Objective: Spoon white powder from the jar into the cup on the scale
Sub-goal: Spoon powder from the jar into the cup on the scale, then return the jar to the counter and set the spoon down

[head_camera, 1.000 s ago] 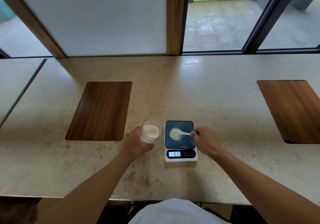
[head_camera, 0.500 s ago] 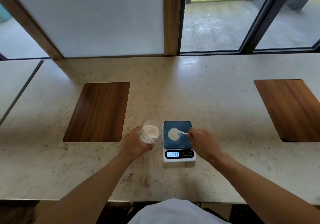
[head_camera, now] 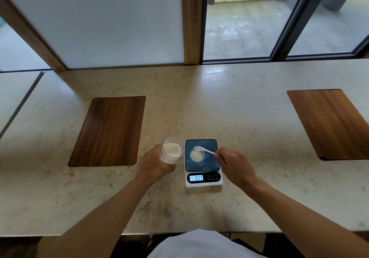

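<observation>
— Two hands in play. Start at the right hand (head_camera: 236, 166): what are the fingers doing?

— Thumb and forefinger pinch the tail of a white spoon (head_camera: 203, 150), the other fingers curled under. Its bowl hangs just over the far rim of the cup (head_camera: 196, 155), at about eleven o'clock from the fingertips.

— And the cup?

— Small, clear, some white powder (head_camera: 196, 155) in the bottom, sitting on the dark glass plate of the scale (head_camera: 202, 162), left of centre. The lit readout at the scale's six o'clock edge shows digits, 017 as far as I can make out.

— Left hand (head_camera: 153, 165)?

— Wrapped around the jar (head_camera: 171, 152), fingers closed round its wall, mouth tipped toward the camera, powder visible inside. It's at nine o'clock from the scale, just beside it.

— Beyond that?

— Pale stone counter (head_camera: 239, 114), a wooden board (head_camera: 108, 131) at ten o'clock and another (head_camera: 329, 124) at two o'clock, both well apart.
</observation>
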A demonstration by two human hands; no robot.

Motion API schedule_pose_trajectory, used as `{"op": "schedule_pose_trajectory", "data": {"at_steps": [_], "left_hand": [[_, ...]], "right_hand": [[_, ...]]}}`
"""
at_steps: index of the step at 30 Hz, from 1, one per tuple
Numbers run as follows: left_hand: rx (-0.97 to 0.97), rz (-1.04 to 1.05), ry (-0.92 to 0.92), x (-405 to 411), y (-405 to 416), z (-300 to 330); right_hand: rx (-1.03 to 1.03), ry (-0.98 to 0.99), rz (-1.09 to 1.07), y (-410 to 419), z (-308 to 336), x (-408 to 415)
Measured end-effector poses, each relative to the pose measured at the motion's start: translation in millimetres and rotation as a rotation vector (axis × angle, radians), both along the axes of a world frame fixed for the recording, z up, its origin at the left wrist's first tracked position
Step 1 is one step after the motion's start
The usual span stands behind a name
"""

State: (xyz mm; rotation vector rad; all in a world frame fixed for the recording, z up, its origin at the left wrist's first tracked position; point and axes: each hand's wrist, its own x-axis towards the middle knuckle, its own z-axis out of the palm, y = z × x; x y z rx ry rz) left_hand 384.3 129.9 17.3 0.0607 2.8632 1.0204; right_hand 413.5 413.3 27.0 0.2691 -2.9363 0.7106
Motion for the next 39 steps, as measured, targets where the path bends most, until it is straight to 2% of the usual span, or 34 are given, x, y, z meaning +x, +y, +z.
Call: {"op": "schedule_pose_trajectory", "data": {"at_steps": [5,10,20,26,39], "left_hand": [[0.0,0.011,0.0,-2,2,0],[0.006,0.019,-0.008,-8,0,-1],[0.042,0.044,-0.015,-39,-9,-2],[0.089,0.095,-0.037,-78,-14,-2],[0.162,0.209,-0.064,-165,-29,-16]], "right_hand": [[-0.148,-0.058,-0.146,-4,-2,-7],[-0.311,-0.228,-0.315,-14,-2,-18],[-0.538,-0.415,-0.385,-37,7,-55],[-0.677,-0.457,-0.428,-49,8,-88],[-0.697,-0.547,-0.406,-83,-5,-188]]}}
